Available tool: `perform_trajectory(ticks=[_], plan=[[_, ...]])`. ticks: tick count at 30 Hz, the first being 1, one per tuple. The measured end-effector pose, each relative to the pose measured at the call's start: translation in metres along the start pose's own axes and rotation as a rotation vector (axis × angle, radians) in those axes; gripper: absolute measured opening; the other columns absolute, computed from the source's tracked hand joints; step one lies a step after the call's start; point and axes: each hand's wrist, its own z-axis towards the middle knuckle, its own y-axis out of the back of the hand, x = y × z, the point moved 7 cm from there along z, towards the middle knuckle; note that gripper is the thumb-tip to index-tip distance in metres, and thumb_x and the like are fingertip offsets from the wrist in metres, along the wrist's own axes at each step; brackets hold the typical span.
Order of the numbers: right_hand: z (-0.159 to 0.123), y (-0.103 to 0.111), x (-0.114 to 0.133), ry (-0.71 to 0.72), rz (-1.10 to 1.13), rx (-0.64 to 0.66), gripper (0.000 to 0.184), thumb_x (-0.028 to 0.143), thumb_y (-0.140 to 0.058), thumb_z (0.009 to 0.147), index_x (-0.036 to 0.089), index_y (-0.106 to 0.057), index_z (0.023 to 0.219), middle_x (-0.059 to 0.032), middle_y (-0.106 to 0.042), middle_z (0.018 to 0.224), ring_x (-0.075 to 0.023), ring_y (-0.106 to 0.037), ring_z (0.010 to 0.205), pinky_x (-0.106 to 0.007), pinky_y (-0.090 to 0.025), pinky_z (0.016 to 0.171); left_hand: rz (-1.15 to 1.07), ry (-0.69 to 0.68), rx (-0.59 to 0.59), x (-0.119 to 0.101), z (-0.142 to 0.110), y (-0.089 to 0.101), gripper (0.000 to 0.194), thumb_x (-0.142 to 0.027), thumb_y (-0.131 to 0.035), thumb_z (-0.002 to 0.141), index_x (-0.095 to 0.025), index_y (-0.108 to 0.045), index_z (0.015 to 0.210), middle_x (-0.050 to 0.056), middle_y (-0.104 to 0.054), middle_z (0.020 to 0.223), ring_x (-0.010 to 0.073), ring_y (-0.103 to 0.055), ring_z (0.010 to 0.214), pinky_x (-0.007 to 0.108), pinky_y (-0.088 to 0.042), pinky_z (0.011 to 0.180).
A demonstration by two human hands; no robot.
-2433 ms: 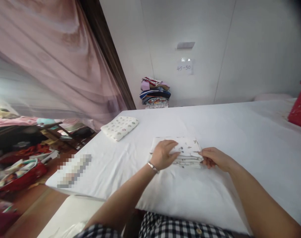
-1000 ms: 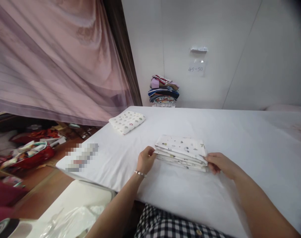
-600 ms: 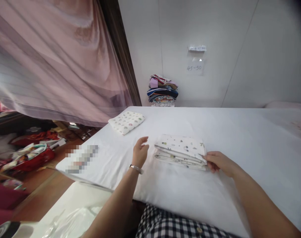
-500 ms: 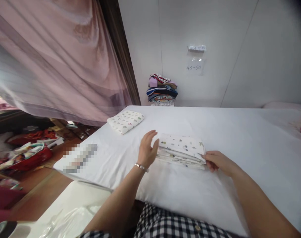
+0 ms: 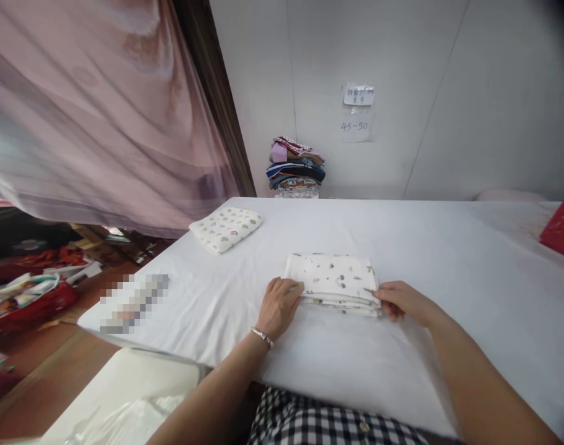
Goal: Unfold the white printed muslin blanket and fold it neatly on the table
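Observation:
A folded white cloth (image 5: 331, 272) with a small printed pattern lies in several layers on the white-covered table, in front of me. My left hand (image 5: 279, 303), with a silver band on its wrist, is at the cloth's left front corner, its fingers closed on the edge. At the right front corner, my right hand (image 5: 397, 300) pinches the layers between thumb and fingers. Farther back on the left lies a second folded patterned cloth (image 5: 226, 228), apart from both hands. The undersides of my fingers are partly hidden.
A stack of folded fabrics (image 5: 295, 167) stands against the back wall, below paper labels (image 5: 357, 111). A red item (image 5: 563, 222) is at the right edge. A pink curtain (image 5: 106, 111) hangs at the left. A pale surface with clear plastic (image 5: 133, 420) is at the lower left.
My left hand has come down from its spread pose beside the cloth onto the left front corner. The top layer now lies flatter. My right hand keeps its pinch.

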Motion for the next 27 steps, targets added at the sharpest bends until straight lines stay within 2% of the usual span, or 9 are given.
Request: perform_trajectory(ticks=[3, 6, 8, 11, 13, 16, 22, 25, 27], plan=[[-0.016, 0.015, 0.018, -0.018, -0.283, -0.215, 0.028, 0.047, -0.055, 0.075, 0.019, -0.053, 0.068, -0.0059, -0.063, 0.069, -0.0166, -0.058, 0.058, -0.027, -0.039, 0.051, 0.020, -0.029, 0.007, -0.001, 0.003, 0.000, 0.025, -0.021, -0.047, 0.087, -0.025, -0.061, 0.107, 0.005, -0.062, 0.101, 0.0183, -0.055, 0.097, 0.047, -0.034, 0.100], [-0.042, 0.025, 0.076, 0.170, -0.600, -0.587, 0.029, 0.042, -0.054, 0.077, 0.021, -0.059, 0.097, -0.0102, -0.063, 0.106, -0.0265, -0.059, 0.093, -0.035, -0.044, 0.074, 0.037, -0.058, 0.018, -0.002, 0.005, -0.002, 0.025, -0.019, -0.045, 0.087, -0.024, -0.060, 0.107, 0.006, -0.062, 0.101, 0.0184, -0.054, 0.099, 0.047, -0.034, 0.101], [-0.052, 0.009, 0.122, 0.439, -0.699, -0.699, 0.038, 0.040, -0.046, 0.084, 0.021, -0.053, 0.116, -0.0102, -0.052, 0.128, -0.0285, -0.047, 0.115, -0.040, -0.039, 0.091, 0.044, -0.071, 0.013, -0.004, 0.005, -0.002, 0.025, -0.019, -0.045, 0.087, -0.024, -0.060, 0.107, 0.006, -0.062, 0.101, 0.0188, -0.054, 0.100, 0.047, -0.035, 0.102], [-0.039, -0.030, 0.162, 0.727, -0.787, -0.686, 0.050, 0.042, -0.037, 0.089, 0.016, -0.042, 0.131, -0.0107, -0.032, 0.144, -0.0266, -0.026, 0.133, -0.043, -0.024, 0.105, 0.047, -0.073, 0.002, -0.004, 0.003, -0.002, 0.027, -0.019, -0.046, 0.087, -0.024, -0.059, 0.109, 0.006, -0.063, 0.102, 0.0193, -0.054, 0.103, 0.047, -0.035, 0.102], [-0.011, -0.054, 0.156, 0.689, -0.877, -0.610, 0.059, 0.048, -0.037, 0.088, 0.012, -0.037, 0.135, -0.0137, -0.026, 0.147, -0.0284, -0.018, 0.136, -0.047, -0.015, 0.108, 0.049, -0.059, 0.006, -0.002, -0.001, -0.003, 0.028, -0.019, -0.046, 0.087, -0.024, -0.059, 0.111, 0.005, -0.063, 0.105, 0.0197, -0.054, 0.106, 0.048, -0.034, 0.102], [0.032, -0.080, 0.118, 0.512, -0.966, -0.440, 0.066, 0.054, -0.032, 0.088, 0.008, -0.036, 0.136, -0.0177, -0.029, 0.145, -0.0304, -0.019, 0.135, -0.050, -0.011, 0.108, 0.016, -0.024, 0.013, 0.003, -0.006, 0.001, 0.031, -0.022, -0.047, 0.087, -0.025, -0.057, 0.116, 0.006, -0.063, 0.110, 0.0202, -0.054, 0.108, 0.049, -0.034, 0.102], [0.050, -0.088, 0.084, 0.445, -0.977, -0.426, 0.069, 0.057, -0.023, 0.089, 0.010, -0.033, 0.139, -0.0148, -0.025, 0.147, -0.0267, -0.014, 0.137, -0.047, -0.006, 0.109, -0.096, 0.128, 0.007, -0.002, 0.034, 0.022, 0.031, -0.038, -0.041, 0.090, -0.022, -0.067, 0.086, 0.004, -0.069, 0.089, 0.0168, -0.061, 0.090, 0.045, -0.034, 0.101], [0.048, -0.087, 0.091, 0.445, -0.972, -0.453, 0.065, 0.053, -0.028, 0.090, 0.010, -0.034, 0.139, -0.0144, -0.028, 0.146, -0.0269, -0.017, 0.136, -0.048, -0.007, 0.108, -0.041, 0.089, -0.006, -0.012, 0.067, 0.014, 0.033, -0.039, -0.039, 0.090, -0.022, -0.063, 0.106, 0.006, -0.060, 0.120, 0.0211, -0.045, 0.121, 0.044, -0.026, 0.107], [0.045, -0.084, 0.095, 0.453, -0.961, -0.453, 0.063, 0.051, -0.032, 0.089, 0.011, -0.035, 0.138, -0.0138, -0.030, 0.145, -0.0265, -0.019, 0.135, -0.048, -0.009, 0.108, 0.019, 0.128, 0.101, -0.007, 0.077, -0.009, 0.042, -0.043, -0.038, 0.089, -0.021, -0.055, 0.120, 0.009, -0.046, 0.137, 0.0255, -0.029, 0.133, 0.047, -0.023, 0.108]])
